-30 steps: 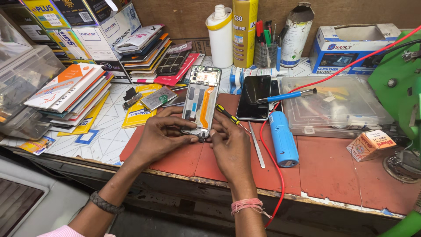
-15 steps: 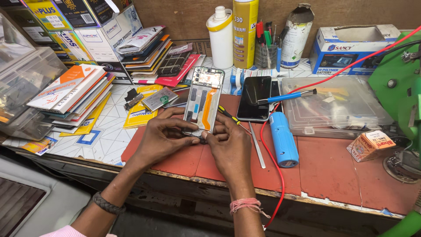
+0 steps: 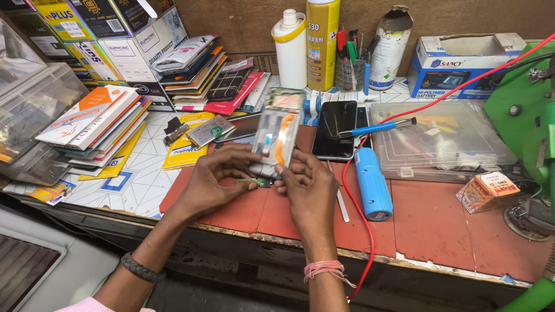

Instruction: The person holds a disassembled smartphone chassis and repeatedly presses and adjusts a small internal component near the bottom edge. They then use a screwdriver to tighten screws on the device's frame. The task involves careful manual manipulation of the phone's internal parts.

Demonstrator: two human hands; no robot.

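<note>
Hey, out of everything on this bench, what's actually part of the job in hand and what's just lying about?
In hand:
left hand
right hand
opened phone, held by both
small green circuit board at its lower end

Lying about:
black phone
blue cylindrical tool
white bottle
yellow can
clear plastic box
stacked packets

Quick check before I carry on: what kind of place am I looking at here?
Most likely a phone repair bench: both hands hold an opened phone, another phone lies nearby, with screwdrivers in a cup and stacked parts packets.
</note>
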